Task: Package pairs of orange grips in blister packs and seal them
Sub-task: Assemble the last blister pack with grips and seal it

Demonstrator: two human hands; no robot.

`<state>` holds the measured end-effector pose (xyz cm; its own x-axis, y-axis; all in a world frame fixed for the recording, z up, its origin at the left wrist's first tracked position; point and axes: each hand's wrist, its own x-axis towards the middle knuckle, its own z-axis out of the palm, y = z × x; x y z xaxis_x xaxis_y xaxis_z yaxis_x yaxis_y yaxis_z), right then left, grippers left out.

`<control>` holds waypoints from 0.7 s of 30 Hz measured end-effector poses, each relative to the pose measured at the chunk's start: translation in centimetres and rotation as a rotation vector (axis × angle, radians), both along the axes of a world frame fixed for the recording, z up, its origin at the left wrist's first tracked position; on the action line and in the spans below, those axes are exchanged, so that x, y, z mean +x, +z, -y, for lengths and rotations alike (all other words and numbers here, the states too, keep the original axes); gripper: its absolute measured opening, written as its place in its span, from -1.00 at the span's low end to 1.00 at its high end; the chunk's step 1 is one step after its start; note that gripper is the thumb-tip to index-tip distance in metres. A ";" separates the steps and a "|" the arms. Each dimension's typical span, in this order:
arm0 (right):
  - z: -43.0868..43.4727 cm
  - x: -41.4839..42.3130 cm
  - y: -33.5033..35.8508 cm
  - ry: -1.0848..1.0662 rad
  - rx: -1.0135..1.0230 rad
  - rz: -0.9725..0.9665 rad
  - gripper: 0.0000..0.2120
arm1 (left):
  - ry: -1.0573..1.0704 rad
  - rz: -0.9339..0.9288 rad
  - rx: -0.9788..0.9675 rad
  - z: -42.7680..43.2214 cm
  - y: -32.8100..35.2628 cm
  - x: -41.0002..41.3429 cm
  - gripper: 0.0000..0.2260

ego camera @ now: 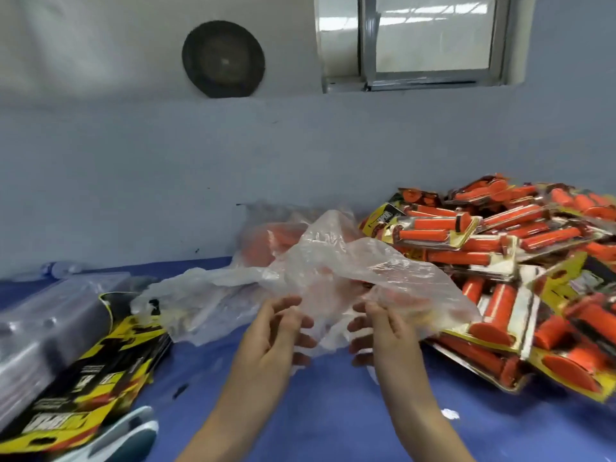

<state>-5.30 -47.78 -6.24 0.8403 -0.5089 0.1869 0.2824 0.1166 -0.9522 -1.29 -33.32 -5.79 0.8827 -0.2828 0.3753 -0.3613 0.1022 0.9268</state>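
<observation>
At centre frame the left hand (280, 328) and right hand (380, 331) both pinch a crumpled clear bag (350, 261), apparently to get at loose orange grips (266, 241), dimly seen bagged just behind; sealed packs (500, 248) pile up at right. Next, I judge, a pair must reach the blister shells (40, 328) lower left

Both forearms enter from the bottom edge, bare, angled slightly toward each other. I have my left hand (276, 331) palm inward, thumb up, fingers curled, pinching the bag (333, 271). My right hand (383, 331) mirrors it just beside, thumb up, fingers curled on the same bag. Hands near, not touching.
</observation>
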 end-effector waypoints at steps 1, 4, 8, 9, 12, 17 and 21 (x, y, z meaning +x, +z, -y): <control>0.0 0.3 -0.8 -0.063 -0.022 0.000 -0.77 | 0.022 -0.016 0.004 -0.8 -0.2 0.4 -0.63; -1.5 1.1 -1.3 -0.034 -0.124 0.034 -0.78 | 0.056 -0.059 0.022 -2.4 -1.1 1.4 -0.74; -2.3 0.9 -2.5 0.013 -0.230 -0.038 -0.80 | 0.077 -0.078 0.097 -3.7 -2.0 2.2 -0.86; -2.7 0.8 -2.7 0.027 -0.279 -0.060 -0.80 | 0.079 -0.086 0.118 -3.9 -2.1 2.2 -0.87; -3.8 0.7 -3.6 0.114 -0.415 -0.151 -0.82 | 0.106 -0.114 0.185 -5.2 -2.8 2.5 -0.90; -5.8 1.4 -4.9 0.191 -0.561 -0.215 -0.83 | 0.307 -0.015 0.490 -9.3 -3.1 3.9 -0.93; -7.6 2.6 -5.6 0.236 -0.691 -0.220 -0.84 | 0.585 0.076 0.746 -14.8 -2.3 5.6 -0.90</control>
<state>-2.71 -40.17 -11.85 0.9669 -0.1396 0.2136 0.1194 -0.4926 -0.8620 4.29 -18.57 -8.05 0.9409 0.0065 0.3386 -0.2296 -0.7225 0.6521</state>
